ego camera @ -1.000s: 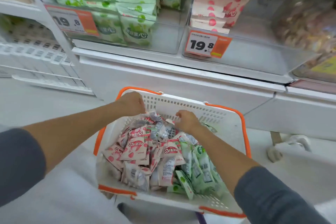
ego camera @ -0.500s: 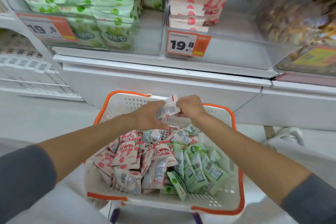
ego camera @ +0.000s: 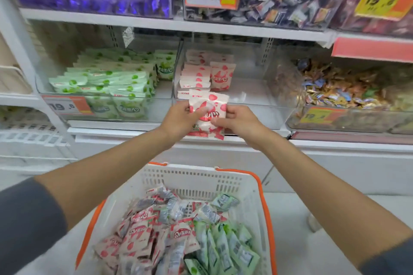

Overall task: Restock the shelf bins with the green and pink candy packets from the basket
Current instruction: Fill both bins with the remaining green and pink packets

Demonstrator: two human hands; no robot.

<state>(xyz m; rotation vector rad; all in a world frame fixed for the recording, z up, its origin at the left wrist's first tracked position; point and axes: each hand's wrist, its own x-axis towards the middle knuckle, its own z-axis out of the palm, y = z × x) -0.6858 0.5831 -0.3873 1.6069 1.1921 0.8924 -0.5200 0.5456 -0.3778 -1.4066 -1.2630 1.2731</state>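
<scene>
Shelf (ego camera: 134, 27): white, spans the upper half of the frame; clear bins sit side by side on its middle tier.
Basket (ego camera: 194, 176): white with an orange rim, lower centre, well below both hands; loose pink packets (ego camera: 143, 234) heaped on the left, loose green packets (ego camera: 225, 248) on the right.
Green bin (ego camera: 161, 107): centre left; green stock (ego camera: 111, 82) fills most of it.
Pink bin (ego camera: 252, 96): centre, just right of the green bin; pink stock (ego camera: 201, 73) stands in its left part, and its right part is bare.
Held packet (ego camera: 209, 114): pink, centre of frame, in front of the pink bin's front wall; long axis upright, printed face toward the camera. One packet or several together: cannot tell.
Left hand (ego camera: 178, 120): grips the packet's left edge, thumb across the face.
Right hand (ego camera: 237, 121): pinches the right edge, fingers curled round it.
Governing relation: the bin opening lies directly beyond and just above the packet's top edge. Both hands are equally near. The likely move is a forward pass over the front wall, top edge leading.
</scene>
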